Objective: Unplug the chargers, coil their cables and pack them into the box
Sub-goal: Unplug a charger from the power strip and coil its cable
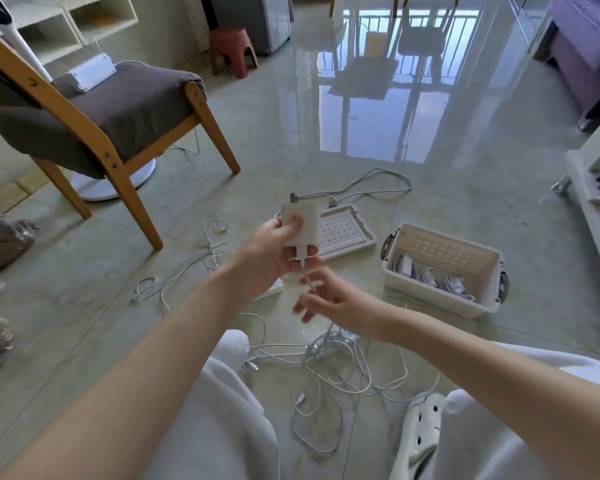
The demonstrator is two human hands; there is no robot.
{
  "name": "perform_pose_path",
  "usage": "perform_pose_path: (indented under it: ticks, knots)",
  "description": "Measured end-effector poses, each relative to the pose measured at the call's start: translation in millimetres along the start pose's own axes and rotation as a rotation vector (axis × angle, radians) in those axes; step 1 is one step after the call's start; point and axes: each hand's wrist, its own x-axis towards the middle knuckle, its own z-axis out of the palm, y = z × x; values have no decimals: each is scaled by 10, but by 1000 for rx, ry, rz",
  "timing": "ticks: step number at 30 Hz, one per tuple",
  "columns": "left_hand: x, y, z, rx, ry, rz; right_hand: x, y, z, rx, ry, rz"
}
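Our left hand gripping a white charger, our right hand pinching its cable, box near on the floor.

glossy tile floor, matt plastic box

the glossy tiled floor carries a white box (chargers already inside), its lid just beside it, tangled white cables and a wooden chair.
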Motion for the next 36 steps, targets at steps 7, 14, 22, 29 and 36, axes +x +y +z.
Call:
perform_pose_path:
  ticks: [7, 14, 22, 29, 36]
  knots:
    - [-60, 130, -104, 128, -60, -84, -30, 111, -228, -486, -73, -22]
    - [-104, 11, -194, 822, -168, -96, -25, 185, -620, -808, 187, -22]
    - [33, -96, -300, 1055, -36, 73, -34, -34, -547, -857, 433, -129]
    - [64, -86, -317, 929, -76, 87, -21, -77, -537, -742, 556, -118]
    - [20, -93, -272, 859, -97, 99, -16, -94, -524, -625, 613, -118]
